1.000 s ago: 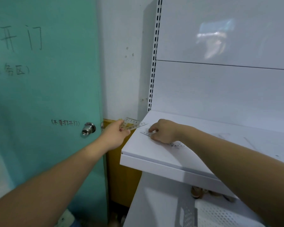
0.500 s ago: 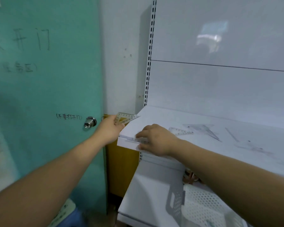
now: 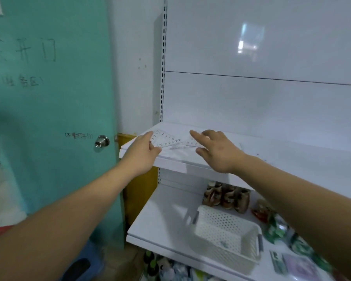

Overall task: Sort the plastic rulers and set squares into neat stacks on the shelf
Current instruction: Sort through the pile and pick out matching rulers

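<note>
Where the white shelf (image 3: 176, 159) meets its left front corner, the left hand (image 3: 142, 154) pinches a clear set square (image 3: 165, 139) lying flat. Right hand (image 3: 217, 151): spread, empty, fingers over a second clear ruler (image 3: 192, 142) beside it. White perforated basket (image 3: 225, 236): lower shelf.

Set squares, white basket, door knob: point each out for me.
Set squares (image 3: 166, 139), head view, on the printed scale.
White basket (image 3: 225, 232), head view, on its perforated front wall.
Door knob (image 3: 102, 141), head view, on the metal face.
</note>
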